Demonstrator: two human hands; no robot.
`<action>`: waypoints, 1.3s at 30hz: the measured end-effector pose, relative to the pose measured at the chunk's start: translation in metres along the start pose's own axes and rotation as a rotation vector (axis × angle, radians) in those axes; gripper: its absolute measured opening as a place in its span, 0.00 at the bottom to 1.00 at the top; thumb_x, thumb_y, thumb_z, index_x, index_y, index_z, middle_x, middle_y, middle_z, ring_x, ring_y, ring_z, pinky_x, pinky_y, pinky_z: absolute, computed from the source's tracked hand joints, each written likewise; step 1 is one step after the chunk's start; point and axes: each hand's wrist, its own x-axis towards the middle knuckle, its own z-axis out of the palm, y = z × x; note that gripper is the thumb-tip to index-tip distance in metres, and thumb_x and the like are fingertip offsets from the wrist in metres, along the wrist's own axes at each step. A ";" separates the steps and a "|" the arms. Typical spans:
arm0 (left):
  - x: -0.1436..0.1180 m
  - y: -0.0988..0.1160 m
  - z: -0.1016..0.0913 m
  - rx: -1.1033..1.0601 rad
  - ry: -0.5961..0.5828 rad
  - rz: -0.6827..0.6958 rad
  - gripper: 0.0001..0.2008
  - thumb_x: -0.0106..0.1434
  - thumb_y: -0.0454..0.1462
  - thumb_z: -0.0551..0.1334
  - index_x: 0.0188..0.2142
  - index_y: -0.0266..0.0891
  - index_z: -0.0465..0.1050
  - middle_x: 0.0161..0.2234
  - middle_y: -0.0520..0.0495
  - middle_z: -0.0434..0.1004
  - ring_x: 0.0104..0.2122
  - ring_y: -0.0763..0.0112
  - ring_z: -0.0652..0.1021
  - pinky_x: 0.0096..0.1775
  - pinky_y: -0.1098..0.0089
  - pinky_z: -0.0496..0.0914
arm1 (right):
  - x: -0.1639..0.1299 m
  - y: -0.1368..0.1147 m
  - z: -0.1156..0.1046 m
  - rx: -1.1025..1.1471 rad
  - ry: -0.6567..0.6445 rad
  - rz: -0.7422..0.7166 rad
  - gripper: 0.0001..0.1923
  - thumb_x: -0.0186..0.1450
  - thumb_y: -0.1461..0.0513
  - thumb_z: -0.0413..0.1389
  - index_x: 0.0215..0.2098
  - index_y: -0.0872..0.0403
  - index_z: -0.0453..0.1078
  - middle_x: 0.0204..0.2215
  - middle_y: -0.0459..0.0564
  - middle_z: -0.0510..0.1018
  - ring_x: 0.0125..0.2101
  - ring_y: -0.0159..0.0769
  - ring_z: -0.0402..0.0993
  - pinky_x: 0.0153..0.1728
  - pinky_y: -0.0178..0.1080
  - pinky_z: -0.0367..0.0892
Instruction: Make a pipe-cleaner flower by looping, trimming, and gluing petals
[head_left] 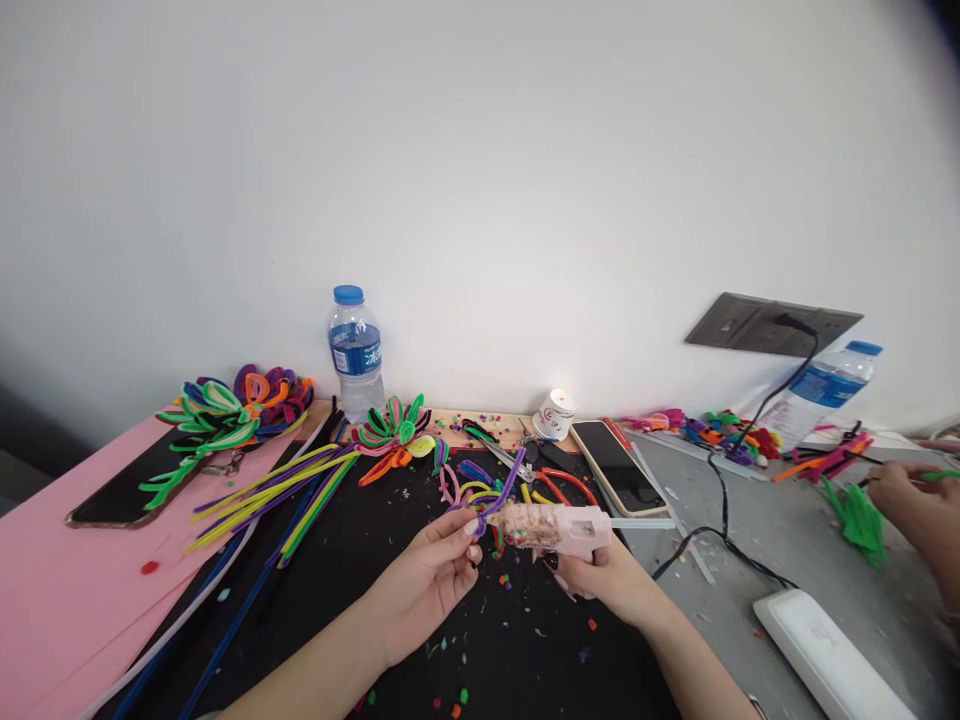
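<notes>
My right hand [585, 575] is wrapped round the grip of a pink hot glue gun [559, 530], with a clear glue stick [641, 523] poking out of its back end. Between the thumb and fingers of my left hand [431, 560] a purple pipe cleaner [512, 478] is pinched, and the gun's nozzle meets it or comes very close. Just behind lie looped pipe cleaners [450, 487] in pink and other colours. Red-handled pliers [566, 487] and scissors with a dark handle [510, 462] rest beyond the gun.
A water bottle [355, 355] and pipe-cleaner flowers [397, 430] stand along the wall. Yellow and purple pipe cleaners [277, 485] lie left. At right are a phone [619, 465], a paper cup [555, 415], a black cord [724, 500], a white power strip [829, 650] and another person's hand [911, 500].
</notes>
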 end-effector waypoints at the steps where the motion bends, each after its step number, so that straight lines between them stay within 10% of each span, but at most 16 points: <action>1: 0.000 0.000 0.000 0.002 0.004 0.002 0.06 0.53 0.25 0.62 0.30 0.34 0.73 0.24 0.51 0.68 0.22 0.80 0.71 0.25 0.80 0.70 | 0.000 0.000 0.000 0.002 -0.002 0.002 0.05 0.49 0.67 0.49 0.26 0.56 0.59 0.14 0.37 0.57 0.16 0.23 0.50 0.16 0.28 0.47; 39: 0.000 0.001 0.001 0.010 0.001 0.005 0.06 0.53 0.26 0.62 0.31 0.35 0.72 0.24 0.51 0.68 0.22 0.81 0.72 0.25 0.81 0.70 | -0.001 -0.006 0.000 0.004 -0.004 0.038 0.05 0.50 0.66 0.50 0.27 0.56 0.60 0.12 0.37 0.59 0.14 0.23 0.50 0.15 0.29 0.47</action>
